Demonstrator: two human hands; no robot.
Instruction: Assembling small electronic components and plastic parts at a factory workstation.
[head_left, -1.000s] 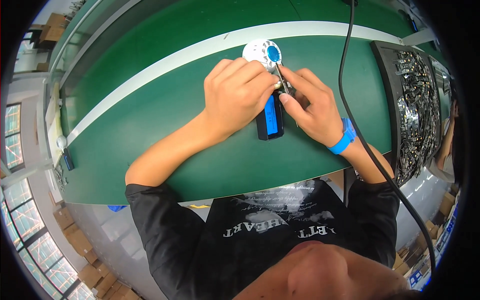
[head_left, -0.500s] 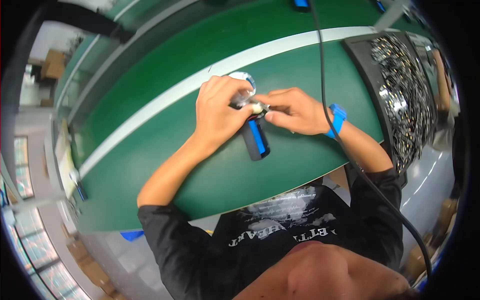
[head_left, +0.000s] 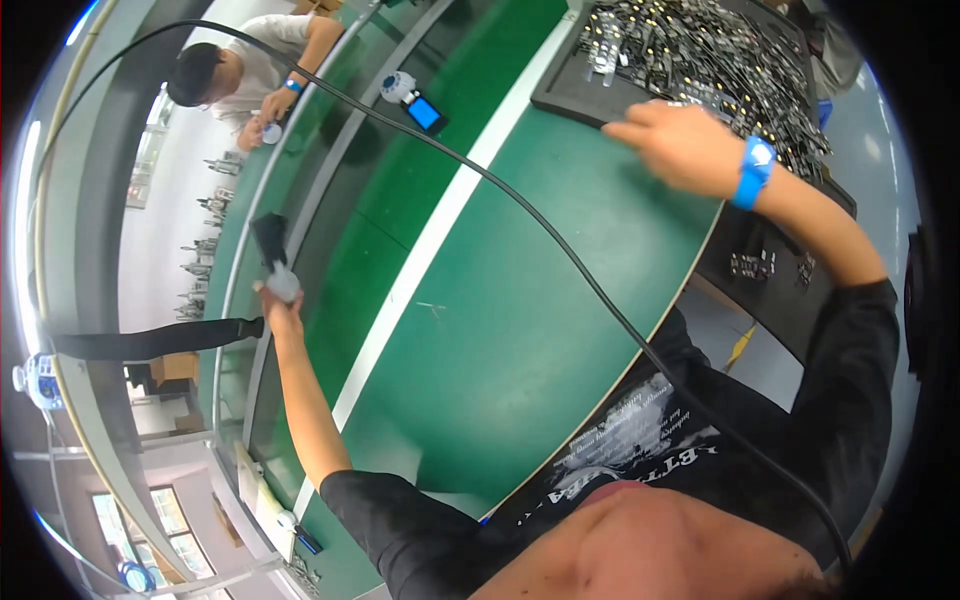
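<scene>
The green counter [head_left: 520, 300] fills most of what we see, a pale stripe running along its length and a darker belt lane [head_left: 330, 270] beside it on our left, where finished pieces seem to travel. At the far right edge of the counter sits a black tray [head_left: 570, 85] heaped with small metal parts [head_left: 700, 45], placed, we judge, within easy reach of the working side. A black cable [head_left: 560, 250] hangs across the whole scene from upper left to lower right, loose above the surface. Our left hand [head_left: 280, 300] is stretched well out over the belt lane, fingers closed round a small device with a pale round body and a dark rectangular end [head_left: 272, 255], held upright at arm's length above the lane, as one holds a piece to set it down there. Our right hand [head_left: 680, 145], a blue wristband [head_left: 752, 170] on it, reaches toward the tray, fingers loosely extended and holding nothing that we can make out, the fingertips just at the tray's near rim. Farther along the lane lies another like device with a blue face [head_left: 415, 100], and beyond it another person [head_left: 250, 60] bends over a similar piece. Smallest of all, dark components [head_left: 765, 265] lie on a lower shelf by our right elbow.
</scene>
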